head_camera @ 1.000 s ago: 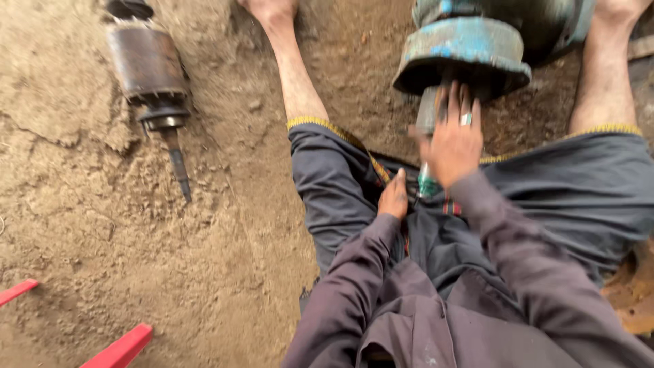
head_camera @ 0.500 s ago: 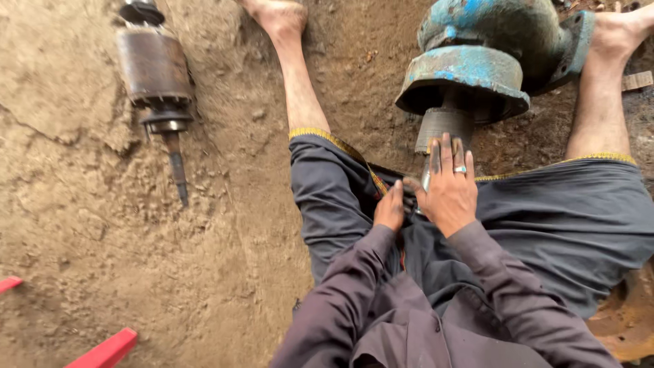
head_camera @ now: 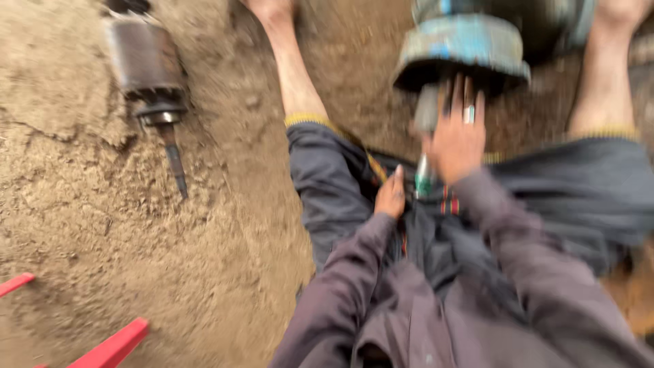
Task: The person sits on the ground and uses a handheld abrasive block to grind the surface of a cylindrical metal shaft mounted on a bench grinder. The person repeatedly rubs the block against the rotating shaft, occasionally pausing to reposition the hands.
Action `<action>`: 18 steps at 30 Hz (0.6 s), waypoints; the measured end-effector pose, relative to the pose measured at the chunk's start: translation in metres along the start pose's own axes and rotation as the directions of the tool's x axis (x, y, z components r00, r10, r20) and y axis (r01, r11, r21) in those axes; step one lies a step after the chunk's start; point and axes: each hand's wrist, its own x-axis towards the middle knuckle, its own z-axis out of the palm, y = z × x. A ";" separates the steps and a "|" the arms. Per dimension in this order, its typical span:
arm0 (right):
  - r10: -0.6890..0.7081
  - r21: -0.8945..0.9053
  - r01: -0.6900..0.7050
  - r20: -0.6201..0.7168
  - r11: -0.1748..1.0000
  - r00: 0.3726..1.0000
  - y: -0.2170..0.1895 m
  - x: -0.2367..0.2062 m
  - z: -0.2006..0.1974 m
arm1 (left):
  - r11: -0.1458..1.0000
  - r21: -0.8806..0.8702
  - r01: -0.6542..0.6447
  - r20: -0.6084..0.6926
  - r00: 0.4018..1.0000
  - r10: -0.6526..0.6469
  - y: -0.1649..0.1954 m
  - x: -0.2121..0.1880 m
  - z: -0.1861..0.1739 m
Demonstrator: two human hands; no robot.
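Item: blue-painted motor housing (head_camera: pixel 470 48), worn cast metal with a wide flange, standing on the dirt ground (head_camera: pixel 102 225) at the far right between the person's bare shins, its short grey shaft stub (head_camera: pixel 427 108) pointing toward the lap. Handling, as a judgement: heavy, rigid, chipped and gritty rather than slippery, not fragile; best taken by the flange rim with both hands or rolled, not lifted by the stub. Right hand (head_camera: pixel 458 140): fingers spread flat against the stub and the underside of the flange, a ring on one finger, not closed round anything; a green-handled tool (head_camera: pixel 424 180) shows just below its palm, but blur hides whether the hand holds it. Left hand (head_camera: pixel 391 196): loosely curled at the lap beside that tool; whether it grips anything cannot be told. Also present: rusty rotor (head_camera: pixel 146 68) with thin shaft, lying well apart at the far left; red bars (head_camera: pixel 112 346) at the near left corner. Change from half a second earlier: the right hand has moved up from the lap to the flange, and the housing sits nearer the top edge.
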 end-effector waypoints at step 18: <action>-0.004 -0.188 -0.009 -0.069 0.982 0.998 -0.014 0.001 -0.010 | 0.786 0.430 -0.445 0.021 0.875 0.484 0.015 0.005 -0.007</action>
